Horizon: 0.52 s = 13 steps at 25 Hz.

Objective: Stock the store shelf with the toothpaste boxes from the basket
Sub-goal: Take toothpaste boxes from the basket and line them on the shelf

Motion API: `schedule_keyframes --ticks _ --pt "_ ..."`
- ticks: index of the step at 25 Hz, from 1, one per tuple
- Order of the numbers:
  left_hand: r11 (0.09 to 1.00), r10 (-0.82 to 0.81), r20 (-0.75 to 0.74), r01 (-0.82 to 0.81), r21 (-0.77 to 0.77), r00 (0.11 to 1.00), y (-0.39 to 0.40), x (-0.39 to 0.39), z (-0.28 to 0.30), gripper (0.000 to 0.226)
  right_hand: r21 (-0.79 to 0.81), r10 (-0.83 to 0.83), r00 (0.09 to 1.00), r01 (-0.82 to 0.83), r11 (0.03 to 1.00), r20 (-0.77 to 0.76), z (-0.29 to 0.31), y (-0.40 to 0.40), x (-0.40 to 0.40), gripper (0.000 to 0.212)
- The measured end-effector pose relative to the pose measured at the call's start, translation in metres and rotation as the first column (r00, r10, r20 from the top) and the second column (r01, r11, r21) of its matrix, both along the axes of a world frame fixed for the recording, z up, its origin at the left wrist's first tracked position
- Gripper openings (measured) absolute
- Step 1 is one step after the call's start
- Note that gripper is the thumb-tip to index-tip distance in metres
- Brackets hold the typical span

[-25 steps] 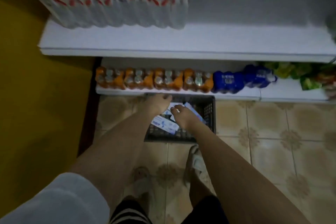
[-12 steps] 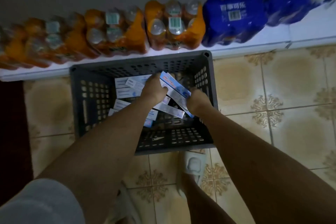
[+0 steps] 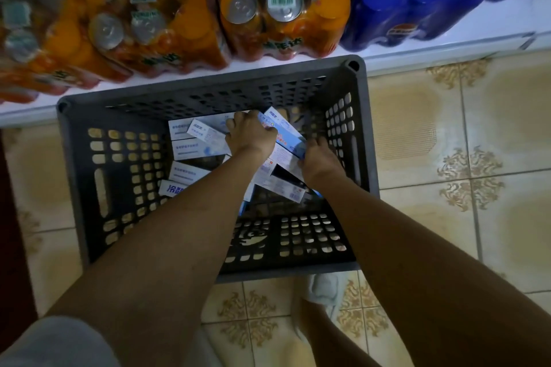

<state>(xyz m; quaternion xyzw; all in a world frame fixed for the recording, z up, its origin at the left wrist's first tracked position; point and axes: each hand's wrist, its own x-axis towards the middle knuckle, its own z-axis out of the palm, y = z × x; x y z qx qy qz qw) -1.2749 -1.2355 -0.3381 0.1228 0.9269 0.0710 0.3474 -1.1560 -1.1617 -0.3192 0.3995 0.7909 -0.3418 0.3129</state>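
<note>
Grey plastic basket (image 3: 362, 128), perforated walls, sits on the patterned tile floor (image 3: 477, 158) at frame centre, its far rim just beside the edge of the white bottom shelf (image 3: 447, 48) running across the upper frame. Toothpaste boxes (image 3: 190, 149), white and pale blue, lie loose and overlapping on the basket bottom, mostly in its far half; several lie flat toward the left, others are stacked crosswise at centre. Both forearms reach down into the basket from the lower frame. Left hand (image 3: 250, 137), back toward the camera, fingers curled over the far end of a blue-and-white toothpaste box (image 3: 286, 135) that lies diagonally across the pile. Right hand (image 3: 320, 158) grips the near end of the same box, fingers curled around its edge. Whether either hand also holds a second box beneath cannot be told; the fingertips are hidden. On the shelf: shrink-wrapped packs of orange soda cans (image 3: 280, 9) fill the upper left and upper centre, a blue-wrapped pack (image 3: 432, 3) sits at the upper right. Light grey sleeve (image 3: 50, 343) at lower left. One foot in a pale slipper (image 3: 322, 292) stands on the tiles just below the basket's near wall. Lighting dim.
</note>
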Motion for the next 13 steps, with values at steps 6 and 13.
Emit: schedule_keyframes --ticks 6,13 --pt "0.993 0.074 0.045 -0.078 0.088 0.996 -0.014 0.0 0.005 0.017 -0.068 -0.147 0.989 0.146 0.987 -0.009 -0.001 -0.003 0.004 0.053" --pt "0.895 0.196 0.227 -0.268 0.355 0.954 -0.029 0.004 0.017 0.014 -0.122 -0.2 0.978 0.192 0.974 -0.062 0.008 -0.015 0.026 0.072"
